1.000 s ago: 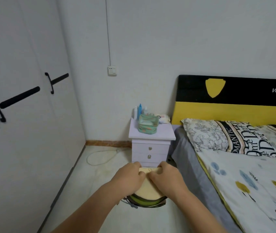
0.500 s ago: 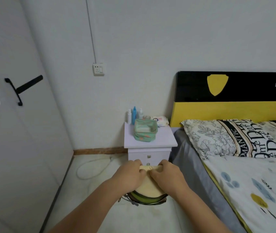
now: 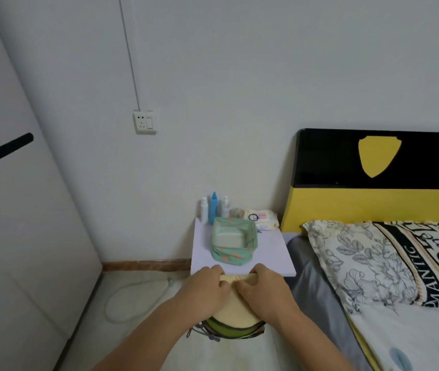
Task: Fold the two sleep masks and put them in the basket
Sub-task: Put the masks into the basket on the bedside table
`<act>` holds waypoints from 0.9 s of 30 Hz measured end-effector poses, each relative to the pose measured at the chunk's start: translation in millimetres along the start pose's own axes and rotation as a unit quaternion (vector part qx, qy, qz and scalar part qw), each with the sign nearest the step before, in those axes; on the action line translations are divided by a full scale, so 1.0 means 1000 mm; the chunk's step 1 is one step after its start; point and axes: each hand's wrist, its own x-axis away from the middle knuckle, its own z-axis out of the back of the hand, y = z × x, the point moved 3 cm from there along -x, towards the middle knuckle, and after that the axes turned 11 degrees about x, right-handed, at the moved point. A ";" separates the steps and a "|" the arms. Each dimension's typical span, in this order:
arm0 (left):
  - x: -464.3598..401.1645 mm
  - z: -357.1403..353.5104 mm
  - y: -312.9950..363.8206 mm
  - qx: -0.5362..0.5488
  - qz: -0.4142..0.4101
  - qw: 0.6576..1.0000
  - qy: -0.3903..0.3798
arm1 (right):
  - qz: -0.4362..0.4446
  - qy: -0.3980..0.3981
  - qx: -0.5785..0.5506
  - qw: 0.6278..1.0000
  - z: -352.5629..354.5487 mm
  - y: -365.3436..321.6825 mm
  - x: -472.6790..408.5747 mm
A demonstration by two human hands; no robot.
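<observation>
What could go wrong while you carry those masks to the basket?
Both hands, left hand and right hand, pinch only the top edge of the yellow mask. The green mask hangs underneath and might slip out. The folds could fall open too. The basket looks soft and already holds something, so pushing the masks in might tip it.

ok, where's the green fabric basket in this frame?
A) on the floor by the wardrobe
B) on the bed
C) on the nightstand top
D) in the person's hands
C: the green basket sits on the nightstand, beyond both hands, which hold a yellow sleep mask.
</observation>
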 end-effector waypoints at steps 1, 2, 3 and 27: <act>-0.013 0.002 -0.002 0.001 0.003 1.000 -0.006 | 0.000 -0.005 0.001 1.000 0.000 -0.001 -0.012; -0.025 0.005 -0.004 0.000 0.004 1.000 -0.011 | 0.000 -0.011 0.002 1.000 -0.001 -0.002 -0.024; -0.038 0.007 -0.005 0.001 0.004 1.000 -0.016 | -0.001 -0.014 0.002 1.000 -0.002 -0.003 -0.037; -0.368 0.022 -0.032 0.006 -0.013 0.988 -0.156 | -0.103 -0.036 -0.016 0.994 -0.011 0.016 -0.339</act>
